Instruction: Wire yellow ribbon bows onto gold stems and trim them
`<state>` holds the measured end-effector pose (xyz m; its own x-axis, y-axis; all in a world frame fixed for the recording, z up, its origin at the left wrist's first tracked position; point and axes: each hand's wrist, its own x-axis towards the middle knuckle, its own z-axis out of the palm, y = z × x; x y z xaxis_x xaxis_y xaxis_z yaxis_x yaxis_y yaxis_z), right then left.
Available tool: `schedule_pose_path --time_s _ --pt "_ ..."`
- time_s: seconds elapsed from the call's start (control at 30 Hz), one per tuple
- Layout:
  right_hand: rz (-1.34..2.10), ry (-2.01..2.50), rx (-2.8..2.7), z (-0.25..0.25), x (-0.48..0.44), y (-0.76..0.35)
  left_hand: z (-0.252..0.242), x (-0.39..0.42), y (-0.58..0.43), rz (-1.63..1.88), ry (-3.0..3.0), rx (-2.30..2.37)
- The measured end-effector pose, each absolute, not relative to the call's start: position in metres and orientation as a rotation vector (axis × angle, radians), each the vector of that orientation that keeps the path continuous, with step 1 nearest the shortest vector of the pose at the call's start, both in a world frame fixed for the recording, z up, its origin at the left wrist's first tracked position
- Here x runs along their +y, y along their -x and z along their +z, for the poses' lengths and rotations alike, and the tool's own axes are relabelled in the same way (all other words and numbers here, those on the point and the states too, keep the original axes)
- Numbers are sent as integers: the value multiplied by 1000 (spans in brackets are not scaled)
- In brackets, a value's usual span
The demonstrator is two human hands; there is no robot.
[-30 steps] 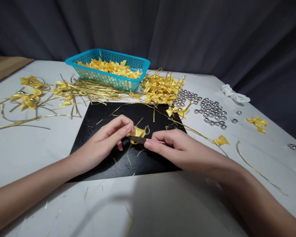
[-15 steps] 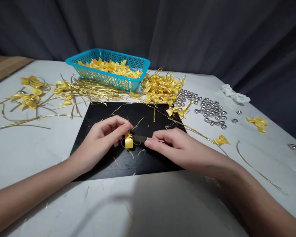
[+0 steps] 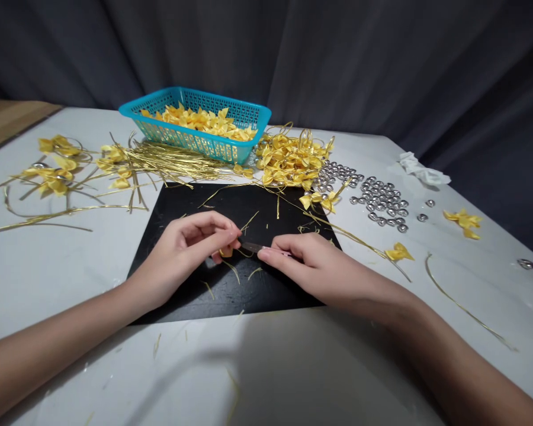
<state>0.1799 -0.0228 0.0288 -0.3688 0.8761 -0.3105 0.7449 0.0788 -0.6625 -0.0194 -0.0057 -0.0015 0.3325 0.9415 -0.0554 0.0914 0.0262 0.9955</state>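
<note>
Most of the yellow ribbon bow (image 3: 225,251) is hidden under the fingertips of the left hand (image 3: 189,248), which pinches it over the black mat (image 3: 182,207); only a small yellow edge and a thin gold loop trailing toward the right hand show. The right hand (image 3: 308,260) is closed around a slim dark tool (image 3: 251,246), whose tip reaches the bow just beside the left fingertips; the handle is buried in the fingers, so what kind of tool it is cannot be told. Both forearms run off the lower edge of the view. Short gold snippings lie on the mat just below and between the two hands. Beyond the left hand, at the far edge of the mat, lies a bundle of gold wire strips (image 3: 169,163), and behind it stands a blue basket (image 3: 195,142) filled with yellow bows. Beyond the right hand sits a loose heap of finished bows with gold loops (image 3: 291,158), and further to that hand's outer side a scatter of silver beads (image 3: 382,201). More bows and long gold strips lie well out to the left hand's outer side on the white table (image 3: 48,266). A single bow (image 3: 398,252) rests near the right wrist's outer side, with a crumpled white tissue (image 3: 421,168) far beyond it.
</note>
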Motion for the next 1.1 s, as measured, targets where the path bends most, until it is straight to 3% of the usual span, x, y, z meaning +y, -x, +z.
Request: schedule_pose_path --time_s 0.5,0.9,1.1 --pt "1206 1679 -2049 37 -23 -186 -2 -5 18 890 -1296 1042" --pt "1918 1526 -1473 39 -19 -190 -5 0 21 852 -1186 1001" --pt "2068 1458 -1335 41 -18 -196 -7 1 21 848 -1241 1043"
